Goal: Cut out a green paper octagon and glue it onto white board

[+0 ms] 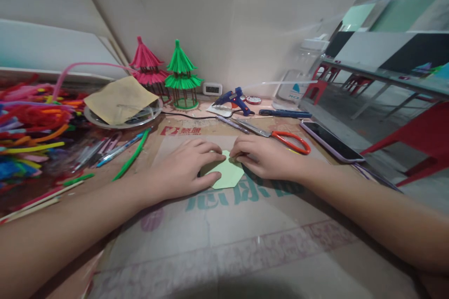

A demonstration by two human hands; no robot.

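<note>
On the covered tabletop lies a small light green paper piece (227,175) with angled corners, like a hexagon. My left hand (184,166) holds it from the left, thumb on its near left side and bent fingers at its far edge. At the far right part of the paper, my right hand (263,156) is closed in a pinch. Its fingertips touch the paper; whatever they grip, if anything, is too small or hidden to make out. Just beyond the right hand are scissors (291,142) with orange handles.
Pink (145,63) and green (182,74) pipe-cleaner pagodas stand by the wall. Beside them are a blue glue gun (233,98), a clear bottle (293,81) and a utility knife (286,113). A phone (329,140) lies right; pipe cleaners (31,126) and a metal plate (105,121) are left.
</note>
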